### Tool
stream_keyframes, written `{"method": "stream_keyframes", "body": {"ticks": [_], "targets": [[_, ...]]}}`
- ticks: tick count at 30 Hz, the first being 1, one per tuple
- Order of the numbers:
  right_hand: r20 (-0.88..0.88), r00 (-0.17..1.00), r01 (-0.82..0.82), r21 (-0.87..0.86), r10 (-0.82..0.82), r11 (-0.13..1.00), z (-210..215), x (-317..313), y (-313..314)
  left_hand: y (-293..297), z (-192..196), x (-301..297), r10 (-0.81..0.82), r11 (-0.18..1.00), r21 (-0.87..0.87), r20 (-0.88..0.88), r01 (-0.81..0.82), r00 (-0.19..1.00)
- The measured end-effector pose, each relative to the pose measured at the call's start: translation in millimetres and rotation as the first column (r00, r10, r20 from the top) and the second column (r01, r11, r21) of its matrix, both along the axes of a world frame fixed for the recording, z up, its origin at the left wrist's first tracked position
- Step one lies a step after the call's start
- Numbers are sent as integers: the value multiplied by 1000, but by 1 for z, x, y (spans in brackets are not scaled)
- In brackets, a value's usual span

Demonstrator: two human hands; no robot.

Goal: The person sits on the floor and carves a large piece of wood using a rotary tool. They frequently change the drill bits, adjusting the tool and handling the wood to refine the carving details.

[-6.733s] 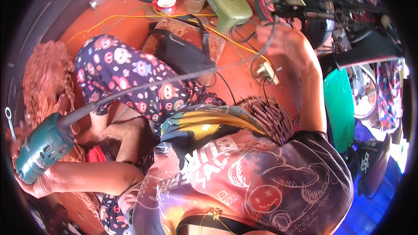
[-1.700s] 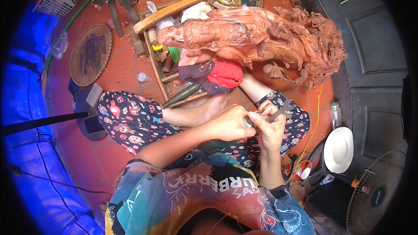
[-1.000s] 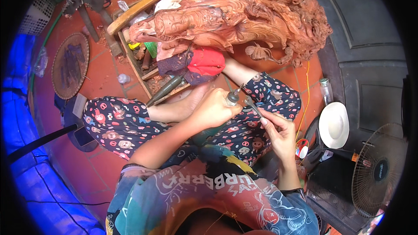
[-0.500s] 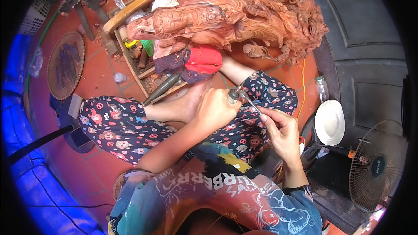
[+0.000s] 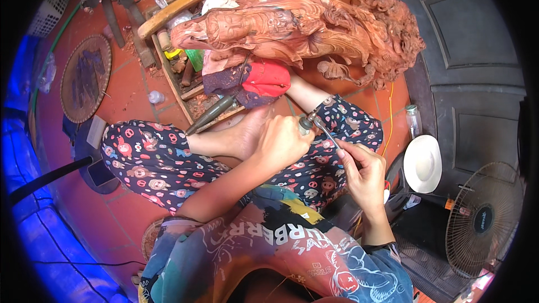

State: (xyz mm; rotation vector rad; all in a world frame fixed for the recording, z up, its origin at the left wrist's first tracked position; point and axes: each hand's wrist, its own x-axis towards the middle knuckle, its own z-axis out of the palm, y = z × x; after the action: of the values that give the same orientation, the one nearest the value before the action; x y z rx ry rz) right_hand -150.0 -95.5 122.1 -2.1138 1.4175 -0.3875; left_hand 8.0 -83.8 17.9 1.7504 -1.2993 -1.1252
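Head view: wrench (image 5: 328, 133) set against a metal tool (image 5: 305, 124) between the hands.
The left hand (image 5: 283, 143) is curled tight around the tool; the right hand (image 5: 365, 171) pinches the wrench between thumb and fingers. A wooden carving (image 5: 303, 28) lies beyond both.

Red tiled floor (image 5: 126, 98) runs between blue sheeting (image 5: 56, 235) and a dark panelled door (image 5: 477, 98).
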Motion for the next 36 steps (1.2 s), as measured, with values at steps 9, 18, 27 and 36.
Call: {"method": "stream_keyframes", "body": {"ticks": [9, 18, 27, 36], "targets": [[-70, 994, -87, -13, 86, 996, 2, 5, -9, 0, 0, -4, 35, 998, -62, 61, -31, 998], [32, 992, -123, 439, 122, 890, -9, -20, -31, 2, -1, -2, -76, 997, -27, -136, 73, 988], [-258, 963, -45, 126, 77, 991, -20, -3, -19, -14, -17, -17, -159, 986, 24, -101, 162, 982], [-94, 972, -219, -52, 213, 974, -34, 5, -27, -4, -30, 5, -207, 975, 16, -294, 221, 933]]}}
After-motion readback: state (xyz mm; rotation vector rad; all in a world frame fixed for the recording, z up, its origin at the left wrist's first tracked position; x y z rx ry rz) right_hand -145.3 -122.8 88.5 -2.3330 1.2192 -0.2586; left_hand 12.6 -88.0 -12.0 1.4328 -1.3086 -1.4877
